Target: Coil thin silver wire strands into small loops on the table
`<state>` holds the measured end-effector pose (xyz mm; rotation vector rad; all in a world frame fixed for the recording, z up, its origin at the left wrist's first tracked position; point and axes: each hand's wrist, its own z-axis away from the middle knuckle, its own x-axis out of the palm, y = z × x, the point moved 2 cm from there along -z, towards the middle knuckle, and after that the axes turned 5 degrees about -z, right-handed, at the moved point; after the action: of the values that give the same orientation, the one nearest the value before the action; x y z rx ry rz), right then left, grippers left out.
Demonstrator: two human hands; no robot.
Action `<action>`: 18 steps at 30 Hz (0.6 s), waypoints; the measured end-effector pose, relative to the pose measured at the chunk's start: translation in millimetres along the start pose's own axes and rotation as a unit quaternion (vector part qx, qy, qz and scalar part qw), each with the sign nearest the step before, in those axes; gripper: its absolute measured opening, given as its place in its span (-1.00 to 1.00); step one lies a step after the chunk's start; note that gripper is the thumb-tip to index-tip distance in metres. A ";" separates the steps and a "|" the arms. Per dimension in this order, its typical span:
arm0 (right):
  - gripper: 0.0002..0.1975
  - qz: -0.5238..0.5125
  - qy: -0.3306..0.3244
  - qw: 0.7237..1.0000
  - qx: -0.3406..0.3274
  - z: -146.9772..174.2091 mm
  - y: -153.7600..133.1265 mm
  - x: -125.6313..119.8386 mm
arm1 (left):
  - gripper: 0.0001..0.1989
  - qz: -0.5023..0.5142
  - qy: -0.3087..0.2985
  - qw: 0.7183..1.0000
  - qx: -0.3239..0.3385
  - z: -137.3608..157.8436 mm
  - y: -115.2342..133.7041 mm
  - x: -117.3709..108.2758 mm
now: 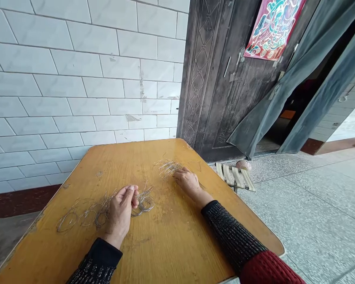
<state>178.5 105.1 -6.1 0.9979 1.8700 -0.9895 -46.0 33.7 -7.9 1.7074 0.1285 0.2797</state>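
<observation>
My left hand [120, 213] is over the left half of the table, its thumb and fingers pressed together in a pinch. Whatever they hold is too fine to make out. Just right of it lies a small coil of thin silvery wire [146, 203]. Looser wire loops [71, 219] spread across the tabletop on its left. Farther back, my right hand [189, 181] is low on the table with its fingers curled at the near edge of a bundle of thin wires [168, 167]. Fine strands show beside this hand; its fingertips are partly hidden.
The worn yellow wooden table [165, 244] has rounded corners. Behind it stand a white tiled wall [106, 86] and a dark carved door [210, 79]. A folding stool [235, 177] with woven straps is close to the table's right edge. A grey-green curtain [269, 110] hangs in the doorway.
</observation>
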 end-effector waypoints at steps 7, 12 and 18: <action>-0.77 -0.022 0.057 0.997 0.049 1.3 13.5 -0.4 | -0.76 0.069 0.071 0.995 0.032 -4.2 9.0 -6.6; -0.77 -0.308 0.240 0.907 0.160 4.2 32.3 -9.5 | -0.76 0.077 0.083 0.992 0.047 -6.6 11.8 -8.6; -0.76 -0.421 0.302 0.845 0.131 10.2 24.9 -21.7 | -0.76 -0.003 0.044 0.997 0.063 2.3 11.8 -1.3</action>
<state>211.6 99.9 2.3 0.6443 2.8847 -1.5923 -47.6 29.3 3.3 1.8201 0.2199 0.3486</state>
